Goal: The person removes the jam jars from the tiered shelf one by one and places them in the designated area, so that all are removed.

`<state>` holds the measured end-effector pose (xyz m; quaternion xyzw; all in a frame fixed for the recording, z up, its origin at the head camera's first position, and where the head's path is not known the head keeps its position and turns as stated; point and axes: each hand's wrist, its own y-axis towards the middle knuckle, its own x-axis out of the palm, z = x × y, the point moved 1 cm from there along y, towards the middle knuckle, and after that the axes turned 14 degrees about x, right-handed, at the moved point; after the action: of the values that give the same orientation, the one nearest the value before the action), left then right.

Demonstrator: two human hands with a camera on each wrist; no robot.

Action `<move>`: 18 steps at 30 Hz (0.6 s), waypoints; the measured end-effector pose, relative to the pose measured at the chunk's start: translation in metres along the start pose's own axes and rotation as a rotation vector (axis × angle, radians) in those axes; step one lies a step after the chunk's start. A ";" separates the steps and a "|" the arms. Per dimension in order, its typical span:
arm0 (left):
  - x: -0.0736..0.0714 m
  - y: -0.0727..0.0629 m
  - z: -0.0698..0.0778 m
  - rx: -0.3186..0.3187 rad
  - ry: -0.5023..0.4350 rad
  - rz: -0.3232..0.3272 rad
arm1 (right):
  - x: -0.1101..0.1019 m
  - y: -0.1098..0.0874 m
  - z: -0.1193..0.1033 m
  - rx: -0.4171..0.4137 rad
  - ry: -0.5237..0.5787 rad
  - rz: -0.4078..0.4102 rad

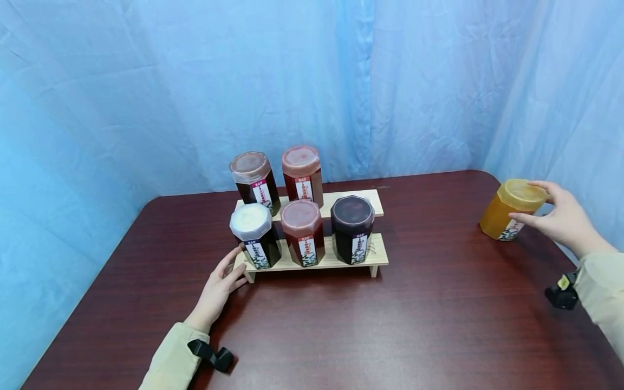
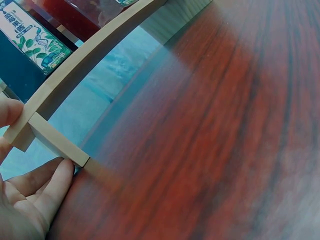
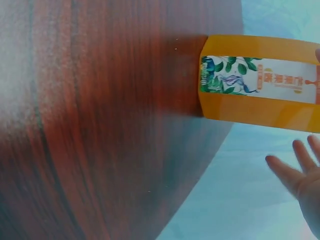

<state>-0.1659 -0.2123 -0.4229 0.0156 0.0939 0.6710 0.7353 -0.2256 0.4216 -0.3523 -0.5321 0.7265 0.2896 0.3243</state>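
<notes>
Left hand (image 1: 218, 287) is gripping the rack (image 1: 380, 250). Near the table's (image 1: 312, 330) right edge, right hand (image 1: 567, 218) is grasping the yellow jar (image 1: 508, 213), seemingly needing steady lifting.

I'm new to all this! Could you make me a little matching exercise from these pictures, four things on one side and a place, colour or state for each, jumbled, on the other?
Things
1. left hand
2. right hand
3. wooden stand
4. curtain

Places, colours, states
A. light blue, hanging behind the table
B. holding the yellow jar
C. touching the left end of something wooden
D. bearing five jars on two levels

Right pairs: 1-C, 2-B, 3-D, 4-A
</notes>
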 end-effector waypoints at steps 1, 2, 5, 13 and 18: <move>0.000 0.000 0.000 0.002 0.001 -0.001 | -0.001 -0.001 -0.001 0.007 -0.012 0.007; 0.000 0.000 0.000 0.005 0.001 -0.001 | -0.003 -0.001 -0.003 0.016 -0.028 0.012; 0.000 0.000 0.000 0.005 0.001 -0.001 | -0.008 -0.003 -0.008 0.047 -0.082 0.029; -0.001 0.000 0.000 -0.008 -0.002 -0.002 | -0.016 -0.010 -0.024 0.081 -0.182 0.046; -0.002 0.000 0.000 -0.011 -0.004 -0.001 | -0.016 -0.019 -0.038 0.110 -0.197 0.063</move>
<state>-0.1661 -0.2140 -0.4226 0.0129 0.0886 0.6711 0.7359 -0.2102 0.3970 -0.3180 -0.4593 0.7222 0.3103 0.4137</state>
